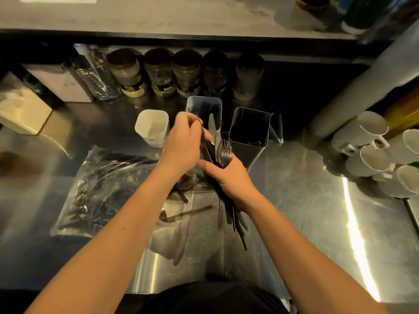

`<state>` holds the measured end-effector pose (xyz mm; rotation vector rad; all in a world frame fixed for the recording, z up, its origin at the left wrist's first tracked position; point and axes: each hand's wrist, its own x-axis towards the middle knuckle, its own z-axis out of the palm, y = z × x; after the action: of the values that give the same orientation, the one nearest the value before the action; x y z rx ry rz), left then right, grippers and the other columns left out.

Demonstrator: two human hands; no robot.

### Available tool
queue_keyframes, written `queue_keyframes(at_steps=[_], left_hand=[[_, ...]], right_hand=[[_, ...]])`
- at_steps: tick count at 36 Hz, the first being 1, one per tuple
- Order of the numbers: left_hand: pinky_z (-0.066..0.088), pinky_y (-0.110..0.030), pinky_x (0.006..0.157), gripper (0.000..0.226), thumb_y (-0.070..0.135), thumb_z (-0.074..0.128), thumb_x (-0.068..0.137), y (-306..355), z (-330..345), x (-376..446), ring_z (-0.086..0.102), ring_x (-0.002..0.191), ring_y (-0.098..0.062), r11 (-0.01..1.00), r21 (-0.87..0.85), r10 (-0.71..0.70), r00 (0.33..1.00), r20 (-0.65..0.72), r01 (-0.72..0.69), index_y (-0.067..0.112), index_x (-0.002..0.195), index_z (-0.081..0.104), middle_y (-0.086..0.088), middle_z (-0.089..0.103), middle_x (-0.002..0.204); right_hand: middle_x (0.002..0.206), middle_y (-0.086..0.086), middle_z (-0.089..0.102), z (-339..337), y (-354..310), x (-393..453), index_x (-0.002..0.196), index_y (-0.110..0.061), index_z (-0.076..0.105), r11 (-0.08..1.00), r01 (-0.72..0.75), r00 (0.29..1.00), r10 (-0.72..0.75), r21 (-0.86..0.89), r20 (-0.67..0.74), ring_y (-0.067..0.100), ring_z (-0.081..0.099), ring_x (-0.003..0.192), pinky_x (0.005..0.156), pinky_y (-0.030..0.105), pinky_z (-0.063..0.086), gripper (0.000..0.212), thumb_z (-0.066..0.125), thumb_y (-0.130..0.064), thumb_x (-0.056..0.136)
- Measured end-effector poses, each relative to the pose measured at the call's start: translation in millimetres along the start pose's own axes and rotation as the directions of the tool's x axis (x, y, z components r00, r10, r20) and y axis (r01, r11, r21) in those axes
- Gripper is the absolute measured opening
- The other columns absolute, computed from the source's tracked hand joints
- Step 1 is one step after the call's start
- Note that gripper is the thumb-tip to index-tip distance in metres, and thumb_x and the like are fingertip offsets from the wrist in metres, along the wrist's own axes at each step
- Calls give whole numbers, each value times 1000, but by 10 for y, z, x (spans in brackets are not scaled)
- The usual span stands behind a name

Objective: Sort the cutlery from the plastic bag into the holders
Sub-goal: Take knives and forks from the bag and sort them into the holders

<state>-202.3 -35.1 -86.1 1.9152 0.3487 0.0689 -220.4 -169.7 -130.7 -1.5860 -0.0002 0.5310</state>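
My right hand [229, 177] grips a bundle of cutlery [223, 152], fork tines up and dark handles sticking out below my wrist. My left hand [184, 141] pinches one dark-handled piece at the top of that bundle, just in front of the middle metal holder [192, 103], which has cutlery inside. A white holder [152, 128] stands to its left and a dark metal holder [248, 132] to its right. The clear plastic bag [102, 189] lies flat on the steel counter at the left with dark cutlery in it. Loose pieces, among them a fork [181, 215], lie beside the bag.
Jars [158, 71] line the back of the counter under a shelf. White mugs [371, 146] are stacked at the right next to a grey roll [362, 87]. A cream box [22, 114] sits at the far left.
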Motion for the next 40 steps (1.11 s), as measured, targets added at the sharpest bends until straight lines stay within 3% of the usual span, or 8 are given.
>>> queue_keyframes(at_steps=[4, 9, 14, 19, 21, 23, 29, 40], left_hand=[[47, -17, 56, 18, 21, 35, 108, -21, -139, 36, 65, 67, -1, 968, -240, -100, 990, -97, 74, 12, 111, 50, 0, 75, 80], [59, -35, 68, 12, 15, 35, 108, -31, -271, 102, 66, 67, -19, 798, -589, -68, 952, -299, -128, 10, 106, 45, -3, 66, 73], [31, -25, 45, 11, 18, 38, 107, -42, -412, 185, 38, 48, -12, 690, -667, -136, 855, -501, -282, 11, 107, 46, 1, 49, 66], [34, -18, 43, 19, 31, 55, 101, -81, -336, 88, 43, 51, -3, 961, -265, -103, 991, -83, 78, 18, 112, 62, 7, 55, 71], [37, -14, 46, 19, 35, 58, 99, -118, -249, 35, 47, 54, 1, 998, -36, -39, 991, 130, 44, 26, 115, 64, 11, 59, 78], [33, -15, 45, 14, 30, 56, 101, -118, -195, 10, 43, 48, 1, 999, -33, -16, 970, 242, 24, 28, 111, 65, 16, 56, 67], [25, -20, 44, 5, 19, 57, 101, -67, -186, 51, 34, 52, -8, 958, -258, -51, 963, 266, 122, 17, 104, 61, 2, 42, 65], [27, -20, 47, 10, 14, 49, 104, 15, -197, 99, 41, 57, -6, 952, -281, -42, 959, 280, 123, 10, 101, 58, 3, 49, 67]], right_hand=[[79, -11, 73, -22, 73, -20, 95, -29, 68, 996, -50, 997, 45, 70, 65, 7, 68, 73, 67, 28, 48, 17, 78, -35, 85], [66, -6, 61, -21, 82, 5, 86, -23, 62, 983, -84, 993, 70, 161, 95, 14, 54, 58, 53, 30, 42, 16, 75, -33, 89], [71, -4, 62, -23, 64, 13, 108, -13, 64, 984, -92, 990, 75, 151, 116, 12, 55, 59, 52, 29, 43, 29, 74, -34, 89], [72, 2, 49, -52, 56, -10, 121, -9, 53, 892, -203, 946, 72, 404, 315, 14, 41, 52, 48, 25, 35, 42, 63, -37, 91], [72, -1, 47, -70, 63, -9, 123, -13, 52, 817, -292, 893, 46, 497, 449, 10, 38, 49, 47, 23, 36, 46, 63, -43, 90], [74, -3, 47, -86, 85, 3, 122, -15, 54, 744, -364, 839, 0, 561, 544, 7, 39, 49, 47, 21, 36, 48, 65, -48, 88], [75, -2, 47, -120, 114, 37, 124, -12, 54, 600, -474, 755, -100, 644, 649, 6, 43, 50, 47, 19, 37, 49, 70, -45, 90], [77, -1, 51, -212, 78, 41, 124, -11, 51, 726, -369, 814, -49, 580, 578, 8, 45, 50, 47, 19, 40, 61, 78, -47, 82]])
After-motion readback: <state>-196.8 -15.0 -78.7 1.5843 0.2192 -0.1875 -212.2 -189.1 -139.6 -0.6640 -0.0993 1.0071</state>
